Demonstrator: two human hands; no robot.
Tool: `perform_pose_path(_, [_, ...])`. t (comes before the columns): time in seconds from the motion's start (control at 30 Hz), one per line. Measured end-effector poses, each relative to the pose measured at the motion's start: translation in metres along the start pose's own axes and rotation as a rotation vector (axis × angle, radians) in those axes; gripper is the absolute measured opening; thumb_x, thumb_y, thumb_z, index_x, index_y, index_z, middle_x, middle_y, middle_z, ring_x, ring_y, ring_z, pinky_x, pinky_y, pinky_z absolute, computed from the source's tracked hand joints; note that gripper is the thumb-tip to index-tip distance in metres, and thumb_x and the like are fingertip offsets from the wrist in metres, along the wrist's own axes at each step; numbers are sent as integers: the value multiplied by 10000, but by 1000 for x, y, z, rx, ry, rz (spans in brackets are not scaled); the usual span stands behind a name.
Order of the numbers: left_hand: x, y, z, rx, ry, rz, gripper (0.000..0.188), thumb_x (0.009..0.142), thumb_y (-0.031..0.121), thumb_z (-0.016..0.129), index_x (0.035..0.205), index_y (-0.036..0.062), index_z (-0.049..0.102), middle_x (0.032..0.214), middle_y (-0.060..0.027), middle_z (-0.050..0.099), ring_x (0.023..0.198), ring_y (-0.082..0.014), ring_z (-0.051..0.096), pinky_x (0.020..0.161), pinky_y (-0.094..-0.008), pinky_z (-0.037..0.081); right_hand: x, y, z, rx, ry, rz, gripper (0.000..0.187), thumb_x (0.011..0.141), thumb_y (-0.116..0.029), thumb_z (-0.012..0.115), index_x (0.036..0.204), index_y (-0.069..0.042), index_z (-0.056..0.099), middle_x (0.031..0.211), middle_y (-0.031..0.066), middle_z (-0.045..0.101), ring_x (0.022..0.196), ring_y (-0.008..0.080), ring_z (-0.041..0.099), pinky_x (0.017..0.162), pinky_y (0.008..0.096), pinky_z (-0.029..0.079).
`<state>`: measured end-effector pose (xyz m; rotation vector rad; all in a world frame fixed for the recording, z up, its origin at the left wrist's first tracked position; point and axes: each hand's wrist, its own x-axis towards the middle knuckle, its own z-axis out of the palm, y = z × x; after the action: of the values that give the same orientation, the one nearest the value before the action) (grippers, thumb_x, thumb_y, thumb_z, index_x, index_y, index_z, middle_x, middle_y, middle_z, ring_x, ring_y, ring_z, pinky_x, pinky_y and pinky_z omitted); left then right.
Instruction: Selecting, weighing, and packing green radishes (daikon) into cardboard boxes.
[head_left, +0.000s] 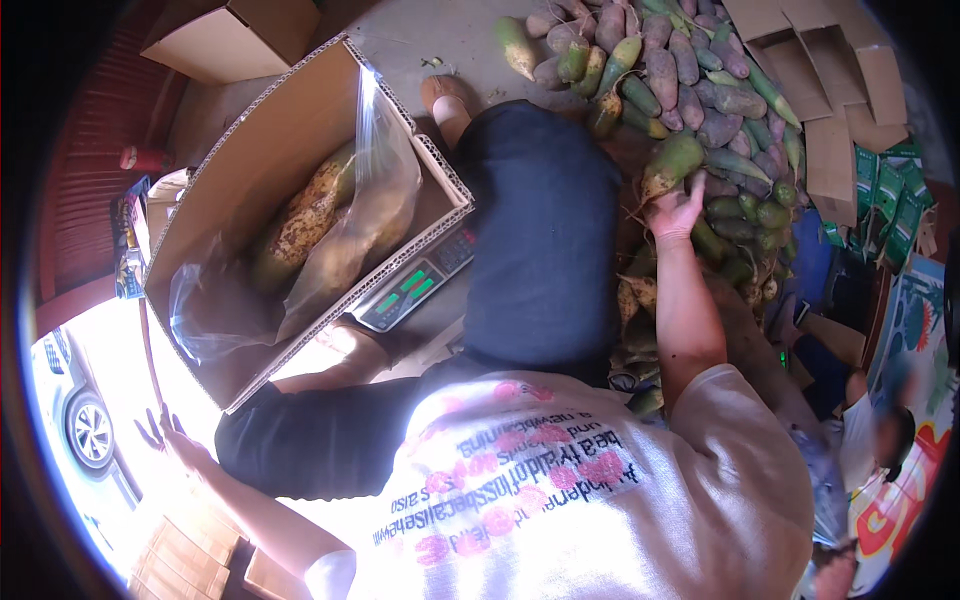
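My right hand (680,212) is closed round the lower end of a thick green radish (675,163), whose tip is yellowish and muddy. It is over the right-hand side of a heap of green and purplish radishes (690,85). Off to the left, my left hand (180,450) is empty, its fingers apart, beside my bent leg. In front of me to the left stands an open cardboard box (255,130) with a clear plastic bag (385,165) in it. Large mud-stained radishes (305,222) lie inside the bag.
Against the box's near right side is a scale (405,293) with green lit displays. Folded cardboard (825,90) and green packets (885,200) lie at the right. Another person (865,430) is at the right edge. A car (85,430) shows outside at the left, above flat cartons (185,545).
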<state>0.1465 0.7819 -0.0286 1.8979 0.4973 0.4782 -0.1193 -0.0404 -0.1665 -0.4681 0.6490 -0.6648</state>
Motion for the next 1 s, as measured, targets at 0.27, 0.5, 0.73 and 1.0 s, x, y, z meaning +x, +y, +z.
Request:
perform_pose_path(0.27, [-1, -3, -34, 86, 43, -2, 625, 903, 68, 640, 1471, 107, 381, 1436, -154, 466, 1244, -277, 537, 1048, -415, 466, 9, 34, -32, -164, 268, -198, 867, 809, -773, 520, 1377, -118, 498, 1317, 113, 575, 1169, 355, 532, 971, 577, 445])
perform_pose_path(0.5, [-26, 37, 38, 45, 27, 122, 621, 949, 51, 591, 1507, 156, 339, 1409, -135, 518, 1070, -235, 665, 864, -335, 495, 51, 10, -151, -92, 121, -218, 916, 852, -734, 491, 1456, -51, 402, 1471, 146, 448, 1349, 380, 409, 1144, 569, 292])
perform_pose_path(0.73, [-32, 62, 31, 183, 56, 234, 538, 995, 42, 513, 1501, 167, 376, 1385, -148, 539, 1036, -193, 672, 796, -278, 531, 65, 122, -68, -24, 136, -260, 858, 865, -644, 528, 1462, -44, 391, 1473, 169, 436, 1353, 377, 407, 1135, 556, 311])
perform_pose_path(1.0, [-32, 66, 42, 173, 27, 288, 516, 990, 58, 531, 1482, 166, 417, 1359, -137, 568, 1008, -181, 677, 774, -275, 533, 76, 148, -21, 49, 221, -329, 800, 880, -542, 572, 1469, -36, 379, 1475, 195, 423, 1359, 373, 405, 1124, 541, 334])
